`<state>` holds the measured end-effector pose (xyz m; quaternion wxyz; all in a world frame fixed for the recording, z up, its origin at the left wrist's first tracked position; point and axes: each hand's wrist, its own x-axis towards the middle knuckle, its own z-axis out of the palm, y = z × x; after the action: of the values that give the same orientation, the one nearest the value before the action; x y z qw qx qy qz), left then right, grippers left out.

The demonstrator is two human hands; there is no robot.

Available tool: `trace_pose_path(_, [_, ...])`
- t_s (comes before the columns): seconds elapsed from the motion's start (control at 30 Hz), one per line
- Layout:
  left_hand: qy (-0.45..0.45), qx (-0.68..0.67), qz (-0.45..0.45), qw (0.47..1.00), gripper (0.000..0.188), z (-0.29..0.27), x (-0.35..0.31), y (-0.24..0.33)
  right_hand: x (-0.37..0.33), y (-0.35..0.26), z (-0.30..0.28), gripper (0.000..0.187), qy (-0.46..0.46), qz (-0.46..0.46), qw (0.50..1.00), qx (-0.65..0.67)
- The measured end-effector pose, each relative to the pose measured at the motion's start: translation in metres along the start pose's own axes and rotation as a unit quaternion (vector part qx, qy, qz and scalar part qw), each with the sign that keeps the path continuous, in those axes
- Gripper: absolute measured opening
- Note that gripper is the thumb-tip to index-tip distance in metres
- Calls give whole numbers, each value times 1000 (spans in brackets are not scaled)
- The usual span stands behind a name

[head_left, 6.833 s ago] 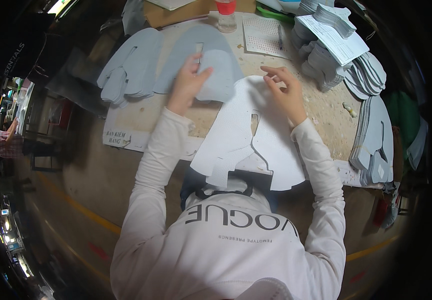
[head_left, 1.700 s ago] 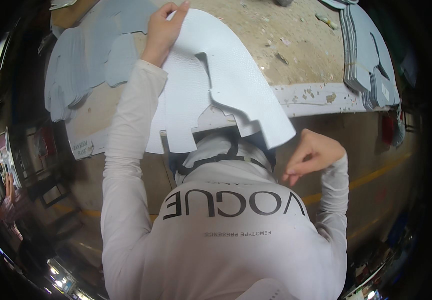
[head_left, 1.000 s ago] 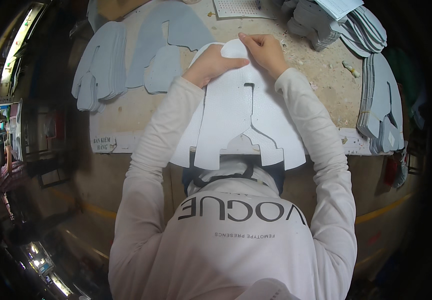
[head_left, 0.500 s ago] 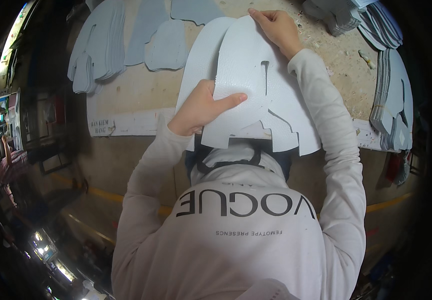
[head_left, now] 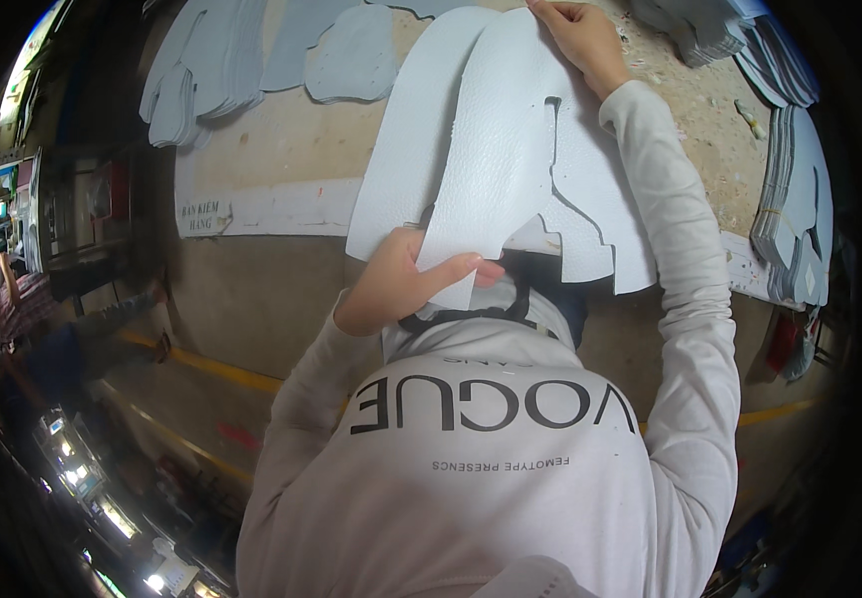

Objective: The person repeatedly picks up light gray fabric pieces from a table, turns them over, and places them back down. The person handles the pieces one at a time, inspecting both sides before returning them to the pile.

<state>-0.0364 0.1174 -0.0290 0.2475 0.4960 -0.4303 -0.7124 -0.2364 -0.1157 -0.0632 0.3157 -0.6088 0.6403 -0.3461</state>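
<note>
A white, leather-textured cut piece (head_left: 511, 130) with a rounded top, a narrow slot and a notched lower edge hangs between my hands. My right hand (head_left: 582, 42) pinches its top edge. Lower down, my left hand (head_left: 416, 281) grips the near left leg of the piece, thumb in front and fingertips showing behind it. A second white piece (head_left: 416, 130) of similar rounded shape lies partly beneath it, on the left over the table's near edge.
On the table (head_left: 271, 164) sit a stack of grey cut pieces (head_left: 213, 60) at far left and a single grey piece (head_left: 353, 55) beside it. More stacked pieces (head_left: 793, 199) rest at the right edge, another pile (head_left: 695, 30) at far right. Scraps litter the right side.
My left hand has slid from the middle of the piece down to its lower left leg. My right hand, still pinching the top edge, has shifted slightly up and right.
</note>
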Motion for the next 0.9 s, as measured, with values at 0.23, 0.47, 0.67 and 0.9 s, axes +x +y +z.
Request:
trace_pose_path(0.23, [-12, -50, -58, 997, 27, 6, -29, -12, 4, 10, -1, 44, -21, -7, 1000, 2])
trace_pose_path(0.47, [-47, 139, 67, 987, 21, -47, -19, 41, 15, 25, 1, 47, -52, -75, 996, -11])
trace_pose_path(0.67, [304, 513, 318, 737, 21, -81, 122, 86, -2, 33, -41, 37, -91, -149, 984, -46])
trace_pose_path(0.9, [220, 529, 211, 792, 40, -87, 159, 103, -44, 43, -84, 28, -156, -50, 985, 58])
